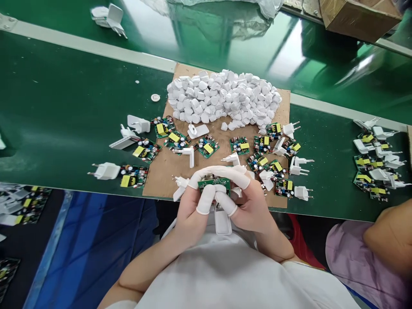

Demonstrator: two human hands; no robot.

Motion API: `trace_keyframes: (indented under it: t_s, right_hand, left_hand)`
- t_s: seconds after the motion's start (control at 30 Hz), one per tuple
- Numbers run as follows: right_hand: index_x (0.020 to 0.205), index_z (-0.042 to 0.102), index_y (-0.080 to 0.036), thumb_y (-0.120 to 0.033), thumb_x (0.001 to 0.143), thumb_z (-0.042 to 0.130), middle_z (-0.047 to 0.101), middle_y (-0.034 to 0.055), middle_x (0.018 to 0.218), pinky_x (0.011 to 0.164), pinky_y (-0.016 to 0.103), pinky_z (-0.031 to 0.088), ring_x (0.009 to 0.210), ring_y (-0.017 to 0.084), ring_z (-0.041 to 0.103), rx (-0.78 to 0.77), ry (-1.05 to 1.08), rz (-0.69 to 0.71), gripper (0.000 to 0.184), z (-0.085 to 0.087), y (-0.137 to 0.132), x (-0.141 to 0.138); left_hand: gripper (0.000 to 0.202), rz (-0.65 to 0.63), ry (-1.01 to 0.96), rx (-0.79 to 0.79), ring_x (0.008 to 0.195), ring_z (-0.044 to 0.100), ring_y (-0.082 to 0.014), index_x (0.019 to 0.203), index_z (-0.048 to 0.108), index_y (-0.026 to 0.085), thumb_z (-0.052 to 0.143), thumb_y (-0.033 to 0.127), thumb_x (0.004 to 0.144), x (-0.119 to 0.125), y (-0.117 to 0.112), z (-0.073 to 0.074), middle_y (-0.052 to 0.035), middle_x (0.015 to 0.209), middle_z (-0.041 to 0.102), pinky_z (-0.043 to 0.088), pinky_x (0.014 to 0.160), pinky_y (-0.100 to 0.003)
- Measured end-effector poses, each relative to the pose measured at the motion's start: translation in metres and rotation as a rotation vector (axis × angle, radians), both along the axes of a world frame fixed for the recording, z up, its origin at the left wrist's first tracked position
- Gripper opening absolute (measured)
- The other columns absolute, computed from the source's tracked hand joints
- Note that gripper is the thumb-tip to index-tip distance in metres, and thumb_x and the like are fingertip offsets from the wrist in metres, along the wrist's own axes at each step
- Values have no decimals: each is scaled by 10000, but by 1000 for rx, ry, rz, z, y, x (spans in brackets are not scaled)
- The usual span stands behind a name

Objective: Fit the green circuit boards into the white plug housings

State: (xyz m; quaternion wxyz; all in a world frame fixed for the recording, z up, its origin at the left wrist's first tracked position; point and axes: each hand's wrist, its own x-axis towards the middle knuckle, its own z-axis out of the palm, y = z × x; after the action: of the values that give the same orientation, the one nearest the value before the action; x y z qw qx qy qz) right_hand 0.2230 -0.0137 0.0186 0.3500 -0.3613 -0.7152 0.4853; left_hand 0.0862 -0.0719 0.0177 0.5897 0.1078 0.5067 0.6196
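Observation:
Between my two hands, at the front edge of the bench, is a green circuit board (209, 183) with its solder side toward me. My left hand (196, 201) grips its left part and my right hand (246, 201) its right part, thumbs on the near face. White finger cots cover the thumbs and some fingers. A white plug housing (222, 222) hangs below the board, close to my shirt. The board's far side is hidden by my fingers. Beyond my hands lie more circuit boards (207, 146) with yellow transformers and white plug housings (189, 155).
A heap of small white pieces (225, 96) covers the back of a cardboard sheet (157, 180). Boards with plugs lie left and right, and another group (370, 163) sits far right. A cardboard box (360, 19) stands at the back. Another person's arm (391, 240) is at right.

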Motion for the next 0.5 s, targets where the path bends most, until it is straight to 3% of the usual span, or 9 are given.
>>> trace_keyframes:
  t_s: [0.1,0.17,0.33,0.4,0.5]
  right_hand:
    - [1465,719,-282,-402,1017,719,816,86,1260,945,476,679,1163,314,760,-15,25,61,465,1,0,3]
    - [1423,753,-286,-462,1023,720,821,82,1236,931,482,679,1110,312,768,-50,59,21,438,0,-1,0]
    - [1190,861,-302,-379,1038,758,843,54,1011,849,475,659,909,286,757,-17,136,-168,199,-8,-6,-16]
    - [1179,865,-302,-354,1025,782,849,52,1008,825,481,658,890,293,764,-31,184,-178,183,-11,-6,-19]
    - [1186,858,-303,-368,1029,791,863,53,1096,842,483,660,934,304,797,-91,269,-189,182,-12,-5,-19]
  left_hand:
    - [466,25,87,4,904,736,-230,1249,748,298,958,400,845,0,0,2,26,746,739,602,918,-330]
    - [436,8,149,31,849,711,-225,1214,759,288,964,369,838,1,3,5,32,715,708,590,896,-329]
    - [434,-57,184,104,1158,743,-318,1190,792,257,901,548,887,4,6,5,-67,1044,826,569,1091,-414]
    - [459,-55,111,81,1246,731,-343,1170,805,249,879,605,890,4,4,2,-87,1146,830,555,1140,-435]
    - [462,-60,16,89,1374,681,-362,1260,794,250,871,547,915,2,-1,0,-107,1306,806,530,1194,-447]
